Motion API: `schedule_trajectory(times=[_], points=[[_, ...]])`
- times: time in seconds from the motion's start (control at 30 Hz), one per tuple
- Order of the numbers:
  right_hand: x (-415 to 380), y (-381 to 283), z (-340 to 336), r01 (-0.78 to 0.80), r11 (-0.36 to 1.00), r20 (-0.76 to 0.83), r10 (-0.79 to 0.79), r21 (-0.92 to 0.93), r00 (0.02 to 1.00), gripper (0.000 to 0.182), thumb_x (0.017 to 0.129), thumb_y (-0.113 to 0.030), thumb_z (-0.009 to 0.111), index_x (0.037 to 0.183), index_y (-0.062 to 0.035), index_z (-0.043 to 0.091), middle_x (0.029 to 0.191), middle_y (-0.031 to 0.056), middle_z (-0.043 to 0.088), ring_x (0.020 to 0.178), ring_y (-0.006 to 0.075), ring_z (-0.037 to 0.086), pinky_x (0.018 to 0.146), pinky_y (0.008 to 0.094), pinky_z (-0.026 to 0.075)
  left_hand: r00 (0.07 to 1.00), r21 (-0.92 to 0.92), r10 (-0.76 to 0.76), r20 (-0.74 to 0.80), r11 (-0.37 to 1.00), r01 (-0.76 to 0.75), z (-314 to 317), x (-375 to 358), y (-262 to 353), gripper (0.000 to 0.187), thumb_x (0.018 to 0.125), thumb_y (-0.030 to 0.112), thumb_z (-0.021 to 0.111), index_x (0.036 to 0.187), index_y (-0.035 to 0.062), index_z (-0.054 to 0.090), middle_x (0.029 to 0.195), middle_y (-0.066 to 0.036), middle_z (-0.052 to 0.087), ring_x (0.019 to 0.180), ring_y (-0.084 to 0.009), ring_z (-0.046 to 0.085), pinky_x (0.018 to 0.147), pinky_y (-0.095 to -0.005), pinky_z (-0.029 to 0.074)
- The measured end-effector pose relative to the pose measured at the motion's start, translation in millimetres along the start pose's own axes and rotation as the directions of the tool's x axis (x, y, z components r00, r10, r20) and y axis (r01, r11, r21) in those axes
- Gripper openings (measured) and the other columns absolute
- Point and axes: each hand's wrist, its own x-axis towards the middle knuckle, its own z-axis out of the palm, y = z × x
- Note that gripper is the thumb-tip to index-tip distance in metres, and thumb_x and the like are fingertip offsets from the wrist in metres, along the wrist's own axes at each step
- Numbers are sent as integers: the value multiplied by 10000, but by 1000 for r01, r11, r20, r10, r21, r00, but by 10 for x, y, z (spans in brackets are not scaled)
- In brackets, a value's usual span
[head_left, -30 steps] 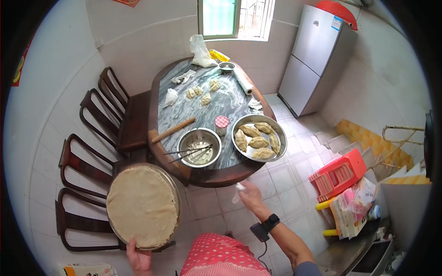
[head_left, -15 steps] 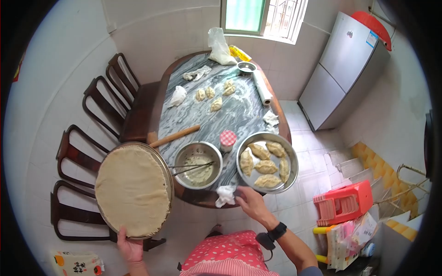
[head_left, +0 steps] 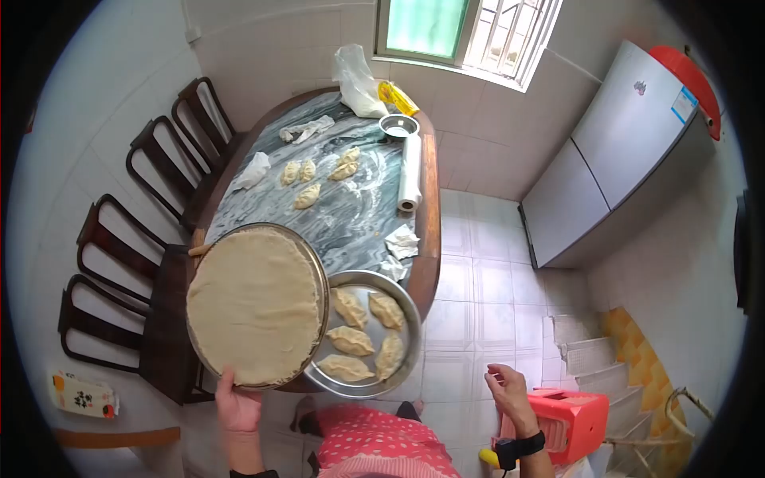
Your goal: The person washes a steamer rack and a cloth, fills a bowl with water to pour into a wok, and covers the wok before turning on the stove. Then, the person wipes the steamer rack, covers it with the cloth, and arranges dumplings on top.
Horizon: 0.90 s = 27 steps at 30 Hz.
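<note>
While we hold the wide round metal tray covered by a thin sheet of pale dough (head_left: 256, 306) out over the near end of the grey marbled oval worktop (head_left: 358, 211), our left hand (head_left: 237, 406) has it by the rim at its 6 o'clock edge, fingers curled under and thumb on top, clamped on the metal lip. We judge the tray stiff but broad and awkward on a single grip, so it may tip away from us. The dough sheet looks soft, limp and easily torn, and could slide if the tray tilts. The rim is the place to hold, never the dough, and a second hold at 3 o'clock would steady it.

At the tray's 3 o'clock, partly under its edge, sits a round steel pan of folded dumplings (head_left: 365, 334). More raw dumplings (head_left: 309, 170) lie on the floured worktop at 12 o'clock, with a roll of white film (head_left: 409, 172) and a small steel bowl (head_left: 398, 126) beyond.

Our right hand (head_left: 508, 390) is off at 4 o'clock, well clear of the worktop above the tiled floor, near an orange plastic stool (head_left: 574, 421). Its fingers are loosely spread and half open, holding nothing and touching nothing.
</note>
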Motion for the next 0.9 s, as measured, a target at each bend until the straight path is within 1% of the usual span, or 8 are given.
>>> schedule_trajectory(times=[0.23,0.3,0.4,0.57,0.63,0.77,0.83,0.9], points=[[1202,266,-389,146,986,94,-153,76,984,230,835,-119,634,1028,4,650,932,159,679,773,245,672,677,327,533,995,-33,97,-31,995,-98,636,-90,-938,397,963,174,490,1323,16,434,1321,-134,514,1202,-286,511,994,-472,446],[1640,161,-292,366,924,145,-380,115,913,213,822,-93,639,1021,-18,645,914,149,663,752,264,662,658,339,523,987,-32,152,-53,988,-154,739,-73,-1128,398,964,176,489,1324,15,432,1323,-136,513,1204,-288,511,993,-472,449],[2172,-41,-204,548,830,295,-551,103,780,207,819,-104,641,1016,-40,639,901,148,641,751,287,654,656,368,514,961,-18,250,-120,967,-254,880,15,-1450,399,964,178,489,1324,16,432,1328,-132,510,1205,-287,510,987,-466,455],[2934,-79,-445,695,718,503,-588,-35,633,217,828,-148,630,1024,-56,640,913,149,635,778,293,653,698,405,508,920,10,359,-158,932,-362,1274,256,-2034,414,960,185,497,1334,21,421,1331,-123,508,1202,-286,512,982,-462,458],[3279,-54,-643,622,783,530,-515,-29,673,229,823,-147,632,1031,-54,640,906,142,637,780,296,644,697,399,506,903,-15,380,-201,920,-391,1393,327,-2205,420,961,190,494,1338,24,417,1334,-123,505,1205,-287,510,983,-463,456],[4174,90,-811,695,715,610,-515,-83,602,246,810,-158,646,1037,-63,644,915,140,639,795,306,638,708,406,505,857,1,449,-254,886,-464,1795,433,-2551,429,958,203,495,1344,33,416,1338,-123,500,1213,-288,503,983,-466,454],[4640,86,-743,789,611,609,-599,-71,519,258,782,-146,656,1025,-61,643,913,148,634,844,336,617,711,419,499,821,11,484,-303,863,-505,1900,409,-2749,435,954,205,504,1342,27,416,1336,-125,501,1207,-286,507,972,-462,459],[5041,-142,-689,881,470,605,-690,-43,398,330,752,-102,645,1078,-57,609,986,137,622,939,323,593,778,408,479,719,127,592,-364,796,-592,2021,362,-2989,441,954,211,505,1341,20,415,1337,-125,500,1198,-281,511,971,-454,456]])
